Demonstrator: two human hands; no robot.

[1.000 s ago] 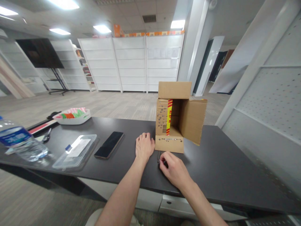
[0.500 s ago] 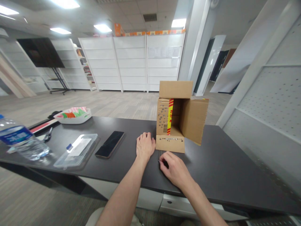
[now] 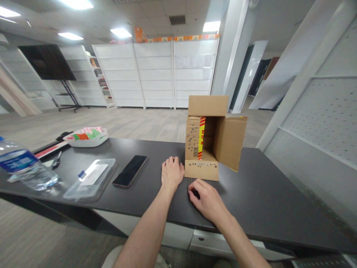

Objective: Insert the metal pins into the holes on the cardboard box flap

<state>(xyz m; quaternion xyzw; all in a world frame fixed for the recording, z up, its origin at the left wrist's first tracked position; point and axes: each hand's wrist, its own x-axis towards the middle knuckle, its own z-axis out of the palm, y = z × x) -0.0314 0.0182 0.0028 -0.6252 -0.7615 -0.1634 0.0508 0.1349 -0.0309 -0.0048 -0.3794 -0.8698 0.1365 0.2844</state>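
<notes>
An opened cardboard box (image 3: 220, 145) stands on the dark table with its opening towards me and flaps spread. Small round metal-looking pieces or holes dot its left flap (image 3: 192, 139) and run in a row along its bottom flap (image 3: 201, 171). My left hand (image 3: 172, 173) lies palm down on the table, open, fingers by the box's lower left corner. My right hand (image 3: 203, 195) rests just before the bottom flap, finger and thumb pinched on what look like slim metal tweezers (image 3: 189, 182), whose thin prongs point towards the box. Its grip end is mostly hidden by the fingers.
Left of my hands lie a black phone (image 3: 130, 171) and a clear plastic case (image 3: 90, 179). A water bottle (image 3: 26, 165) is at the far left. Behind is a white basket (image 3: 96, 140) with colourful contents. A perforated white panel (image 3: 323, 123) borders the right side.
My right hand has shifted very slightly left with the tweezers. My left hand and the box stay as they were.
</notes>
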